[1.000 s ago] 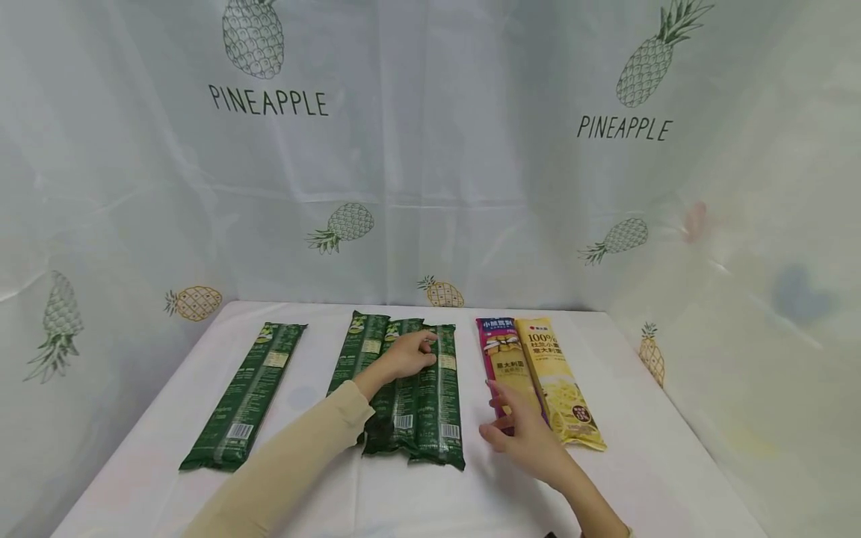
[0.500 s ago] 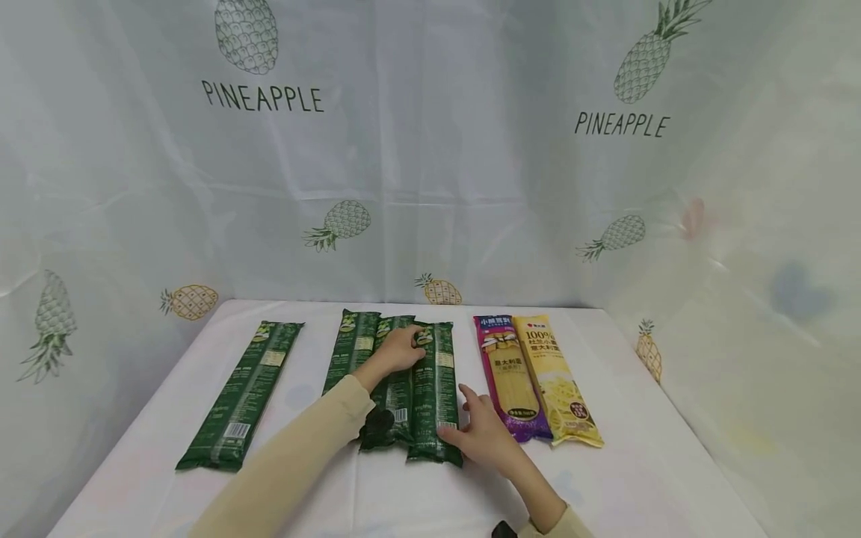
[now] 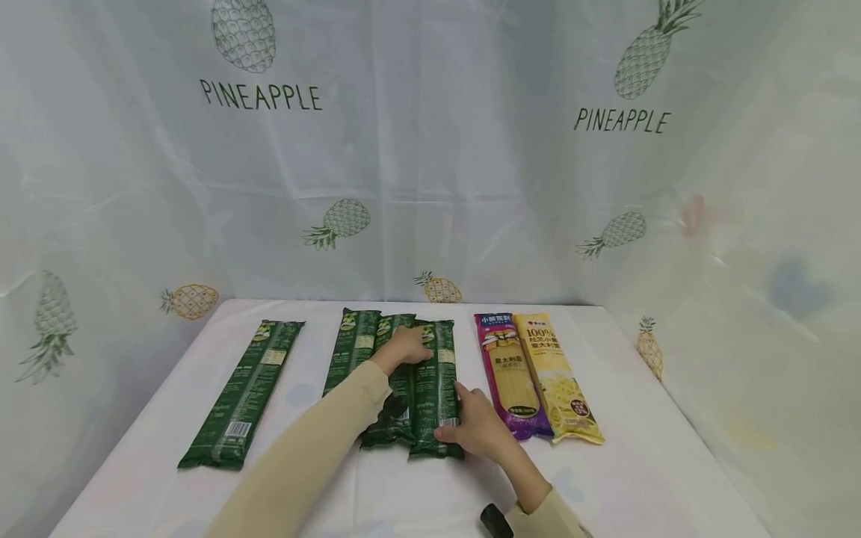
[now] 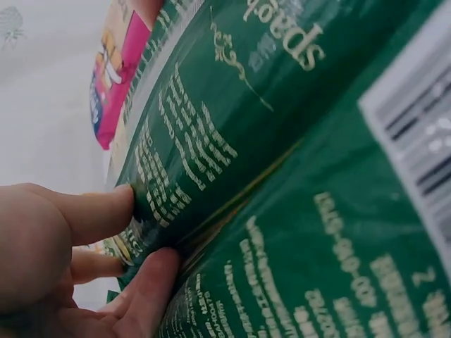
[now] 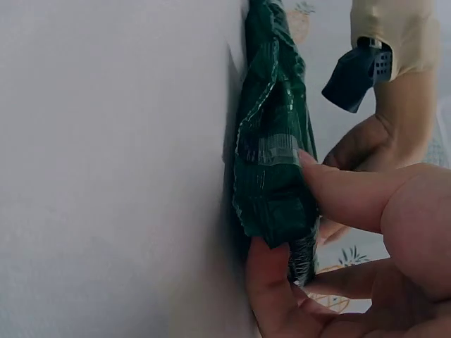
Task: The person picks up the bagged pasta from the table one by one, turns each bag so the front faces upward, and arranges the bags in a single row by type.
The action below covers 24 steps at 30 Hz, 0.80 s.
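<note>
Three green spaghetti packets lie side by side near the table's middle in the head view. My left hand [image 3: 406, 346] grips the upper part of the rightmost spaghetti packet [image 3: 433, 403]. In the left wrist view, the thumb [image 4: 99, 211] lies on one side of it and a finger dips into the gap beside the neighbouring packet [image 4: 331, 260]. My right hand [image 3: 479, 427] pinches the same packet's lower right edge. The right wrist view has the thumb on top and a finger [image 5: 269, 282] under the packet's end [image 5: 278, 183].
Another green spaghetti packet [image 3: 245, 396] lies apart at the left. To the right, a purple pasta packet [image 3: 514, 381] and a yellow pasta packet [image 3: 561, 385] lie side by side. A pineapple-print curtain [image 3: 457, 164] hangs behind the white table [image 3: 403, 497].
My right hand has moved left from over the purple packet to the rightmost middle green packet and taken hold of its lower edge. My left hand has stayed near that packet's upper part.
</note>
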{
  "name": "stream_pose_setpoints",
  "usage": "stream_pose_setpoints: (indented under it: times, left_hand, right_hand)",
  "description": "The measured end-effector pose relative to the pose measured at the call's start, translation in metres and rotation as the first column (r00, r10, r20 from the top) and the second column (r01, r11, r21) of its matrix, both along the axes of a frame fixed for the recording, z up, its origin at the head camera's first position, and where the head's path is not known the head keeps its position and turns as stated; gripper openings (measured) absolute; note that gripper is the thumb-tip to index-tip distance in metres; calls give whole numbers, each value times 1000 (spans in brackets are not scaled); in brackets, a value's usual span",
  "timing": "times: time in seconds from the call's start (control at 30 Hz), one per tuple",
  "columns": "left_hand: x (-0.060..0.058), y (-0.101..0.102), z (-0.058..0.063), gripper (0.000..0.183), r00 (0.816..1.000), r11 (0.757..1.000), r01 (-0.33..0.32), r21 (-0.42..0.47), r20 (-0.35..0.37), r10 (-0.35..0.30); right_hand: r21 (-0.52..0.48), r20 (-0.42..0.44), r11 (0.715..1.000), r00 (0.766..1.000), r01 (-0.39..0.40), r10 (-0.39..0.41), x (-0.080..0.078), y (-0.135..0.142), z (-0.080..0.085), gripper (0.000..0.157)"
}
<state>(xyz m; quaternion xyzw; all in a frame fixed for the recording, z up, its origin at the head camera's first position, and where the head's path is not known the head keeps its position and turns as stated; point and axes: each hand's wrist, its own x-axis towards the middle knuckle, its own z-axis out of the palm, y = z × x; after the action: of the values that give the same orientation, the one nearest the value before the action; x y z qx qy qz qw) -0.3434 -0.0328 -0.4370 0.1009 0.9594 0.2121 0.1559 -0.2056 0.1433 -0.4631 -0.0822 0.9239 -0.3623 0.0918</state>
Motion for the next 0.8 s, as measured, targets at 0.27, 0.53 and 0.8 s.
stream_pose_setpoints:
  times: [0.27,0.53,0.8]
  left_hand:
    - [-4,6,-2,71,998,997,54,-60,-19,-55]
    - [-2,1,-7,74,1000,983,3,185,1,-3]
    - [-3,0,-15,77,995,889,-92,449,79,63]
  right_hand:
    - [-173,43,985,999,-17,25,-6,19,-7,93]
    - [-393,143,920,989,14,46,-6,26,-11,91]
    - [-429,134,903,989,2,62,-4,31,-13,90]
